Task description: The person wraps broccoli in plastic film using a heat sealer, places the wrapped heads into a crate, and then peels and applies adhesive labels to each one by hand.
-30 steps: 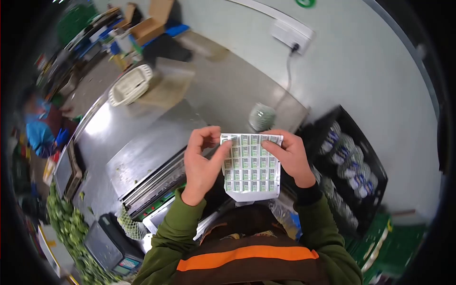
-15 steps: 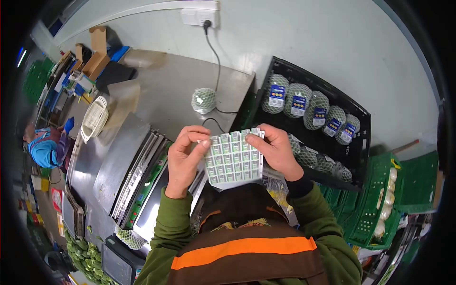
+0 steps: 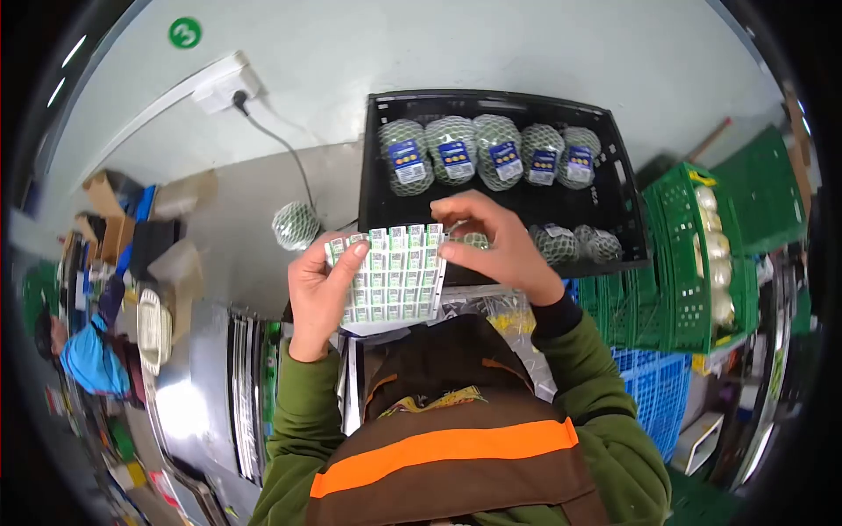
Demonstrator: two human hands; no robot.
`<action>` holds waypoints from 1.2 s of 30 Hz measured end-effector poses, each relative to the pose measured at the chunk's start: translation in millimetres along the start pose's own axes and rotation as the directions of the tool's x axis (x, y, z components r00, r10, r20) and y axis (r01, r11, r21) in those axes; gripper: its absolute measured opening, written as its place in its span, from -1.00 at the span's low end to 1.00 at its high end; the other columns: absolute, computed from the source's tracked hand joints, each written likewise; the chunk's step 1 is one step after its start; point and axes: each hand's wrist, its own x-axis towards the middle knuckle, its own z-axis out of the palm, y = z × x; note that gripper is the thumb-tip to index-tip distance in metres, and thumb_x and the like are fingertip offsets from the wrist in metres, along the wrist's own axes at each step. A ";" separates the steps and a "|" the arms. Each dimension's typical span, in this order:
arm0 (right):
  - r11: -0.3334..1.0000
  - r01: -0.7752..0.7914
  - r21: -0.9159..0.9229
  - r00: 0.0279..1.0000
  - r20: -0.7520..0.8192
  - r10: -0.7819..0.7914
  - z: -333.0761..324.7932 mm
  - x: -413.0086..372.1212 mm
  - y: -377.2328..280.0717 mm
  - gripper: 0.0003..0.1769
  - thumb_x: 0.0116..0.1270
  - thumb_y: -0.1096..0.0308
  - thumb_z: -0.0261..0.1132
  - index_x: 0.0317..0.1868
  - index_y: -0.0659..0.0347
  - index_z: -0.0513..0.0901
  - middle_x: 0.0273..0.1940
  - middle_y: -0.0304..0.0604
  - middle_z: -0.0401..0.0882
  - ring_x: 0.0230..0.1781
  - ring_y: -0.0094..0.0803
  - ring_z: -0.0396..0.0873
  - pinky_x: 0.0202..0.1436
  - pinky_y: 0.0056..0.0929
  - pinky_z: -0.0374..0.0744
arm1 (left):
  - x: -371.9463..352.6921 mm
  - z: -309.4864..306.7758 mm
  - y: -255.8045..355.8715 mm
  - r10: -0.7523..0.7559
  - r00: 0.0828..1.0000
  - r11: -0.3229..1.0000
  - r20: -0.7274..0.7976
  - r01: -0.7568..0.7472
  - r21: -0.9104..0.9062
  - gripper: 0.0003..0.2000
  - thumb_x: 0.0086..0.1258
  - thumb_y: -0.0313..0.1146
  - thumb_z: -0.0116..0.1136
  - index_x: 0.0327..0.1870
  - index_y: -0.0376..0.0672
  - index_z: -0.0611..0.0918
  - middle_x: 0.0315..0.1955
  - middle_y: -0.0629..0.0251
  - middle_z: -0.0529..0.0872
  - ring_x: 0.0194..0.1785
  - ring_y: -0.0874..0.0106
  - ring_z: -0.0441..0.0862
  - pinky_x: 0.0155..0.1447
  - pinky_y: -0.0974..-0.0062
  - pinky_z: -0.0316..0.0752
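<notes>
A white sheet of small green-and-white labels [image 3: 399, 276] is in front of the apron. My left hand [image 3: 323, 285] grips its left edge, thumb on top. Beside the right edge is my right hand [image 3: 504, 245], thumb and fingers apart, the thumb tip close to the labels; whether it touches them I cannot tell. Beyond the hands stands a black crate [image 3: 412, 210] holding several net-wrapped green items with blue labels [image 3: 500, 153]. More netted items [image 3: 599, 244] lie in its near row, partly hidden by my right hand.
One netted item [image 3: 296, 225] sits on the metal table [image 3: 237, 188] at left, near a cable. Green crates [image 3: 680, 263] with pale produce stand at right, above a blue crate [image 3: 653, 394]. A person in blue [image 3: 92, 358] is at far left beside a pale basket [image 3: 153, 333].
The view has turned toward the right, bringing the black crate to the centre. My right hand has come off the sheet's edge and its fingers have spread; my left hand still holds the sheet.
</notes>
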 end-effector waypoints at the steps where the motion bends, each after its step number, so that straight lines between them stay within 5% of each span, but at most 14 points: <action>1: 0.998 -0.002 -0.068 1.000 0.006 0.003 -6.2 1.8 -7.9 -0.54 0.22 0.34 0.49 0.12 0.27 0.63 -0.03 -0.17 0.63 -0.03 -0.44 0.61 0.04 -0.44 0.59 | 7.8 0.0 0.2 0.004 0.998 1.000 0.064 -0.006 0.019 -0.88 0.43 -0.46 0.28 -0.14 -0.32 0.72 -0.33 0.39 0.73 -0.29 0.64 0.58 -0.18 0.67 0.45; 8: 0.883 -0.089 -0.462 0.994 0.018 0.110 -24.3 0.7 -45.3 -0.69 0.22 0.40 0.47 -0.04 0.30 0.71 -0.17 -0.18 0.61 -0.20 -0.40 0.59 -0.09 -0.43 0.56 | 63.1 19.8 -13.9 0.134 0.866 0.990 0.483 -0.138 -0.027 -0.89 0.41 -0.51 0.26 -0.13 -0.34 0.71 -0.30 0.32 0.70 -0.23 0.60 0.58 -0.15 0.63 0.45; 17: 0.817 -0.229 -0.530 0.972 -0.164 0.166 -35.0 -11.1 -31.8 -0.77 0.21 0.49 0.43 -0.10 0.28 0.72 -0.24 -0.17 0.57 -0.31 -0.42 0.59 -0.27 -0.47 0.57 | 99.8 60.9 -41.0 -0.003 0.776 0.999 0.630 0.035 -0.039 -0.89 0.42 -0.48 0.25 -0.13 -0.31 0.71 -0.32 0.37 0.73 -0.27 0.67 0.57 -0.18 0.63 0.46; 24: 0.718 -0.104 -0.688 0.970 -0.229 -0.079 -55.5 -4.5 -10.4 -0.85 0.18 0.50 0.46 -0.21 0.22 0.72 -0.32 -0.17 0.56 -0.37 -0.29 0.59 -0.35 -0.38 0.56 | 119.0 97.4 -52.0 -0.153 0.795 0.986 0.587 0.164 0.034 -0.86 0.45 -0.42 0.24 -0.16 -0.31 0.71 -0.43 0.43 0.73 -0.35 0.70 0.56 -0.25 0.65 0.46; 26: 0.599 0.109 -0.793 0.947 -0.100 -0.305 -61.8 -2.0 -3.3 -0.85 0.19 0.50 0.45 -0.22 0.18 0.72 -0.31 -0.16 0.57 -0.35 -0.26 0.59 -0.35 -0.36 0.56 | 123.4 108.1 -58.6 -0.184 0.793 0.978 0.581 0.206 0.029 -0.86 0.44 -0.40 0.25 -0.20 -0.31 0.71 -0.47 0.46 0.71 -0.39 0.71 0.53 -0.30 0.64 0.43; 28: 0.666 0.122 -0.736 0.950 -0.107 -0.292 -70.1 -2.8 -1.6 -0.86 0.20 0.54 0.43 -0.22 0.20 0.72 -0.29 -0.19 0.60 -0.31 -0.33 0.61 -0.35 -0.37 0.56 | 128.5 114.6 -72.3 -0.247 0.808 0.966 0.535 0.246 0.075 -0.85 0.44 -0.39 0.25 -0.21 -0.31 0.71 -0.47 0.46 0.69 -0.40 0.71 0.50 -0.31 0.63 0.41; 30: 0.937 -0.069 -0.341 0.949 -0.313 -0.044 -86.9 -3.4 -5.2 -0.86 0.26 0.51 0.42 -0.17 0.23 0.70 -0.22 -0.25 0.65 -0.24 -0.47 0.62 -0.29 -0.41 0.59 | 129.7 120.5 -81.9 -0.259 0.819 0.961 0.512 0.271 0.053 -0.85 0.44 -0.38 0.26 -0.21 -0.31 0.70 -0.47 0.46 0.67 -0.38 0.71 0.50 -0.30 0.63 0.39; 31: 0.996 -0.087 0.012 0.878 -0.472 0.082 -94.4 -2.3 6.3 -0.88 0.36 0.51 0.35 -0.10 0.27 0.69 -0.19 -0.29 0.68 -0.28 -0.60 0.59 -0.31 -0.55 0.56 | 130.5 119.7 -87.8 -0.250 0.838 0.965 0.484 0.257 0.053 -0.85 0.44 -0.38 0.25 -0.21 -0.31 0.70 -0.45 0.46 0.67 -0.36 0.71 0.50 -0.27 0.64 0.39; 34: 0.956 -0.146 0.254 0.561 -0.775 0.291 -164.5 5.8 72.1 -0.81 0.40 0.25 0.37 -0.09 0.15 0.71 -0.32 -0.43 0.66 -0.45 -0.79 0.47 -0.45 -0.75 0.37 | 133.3 119.8 -93.1 -0.271 0.850 0.959 0.452 0.278 0.051 -0.86 0.45 -0.39 0.24 -0.20 -0.31 0.68 -0.41 0.48 0.66 -0.32 0.73 0.50 -0.22 0.66 0.38; 36: 0.934 -0.191 0.303 0.408 -0.841 0.356 -206.0 11.0 124.2 -0.85 0.40 0.27 0.38 -0.15 0.14 0.71 -0.37 -0.48 0.65 -0.48 -0.82 0.43 -0.49 -0.75 0.32 | 134.3 119.6 -90.6 -0.309 0.848 0.941 0.431 0.339 0.008 -0.85 0.46 -0.38 0.23 -0.16 -0.31 0.68 -0.39 0.49 0.67 -0.30 0.73 0.50 -0.20 0.66 0.39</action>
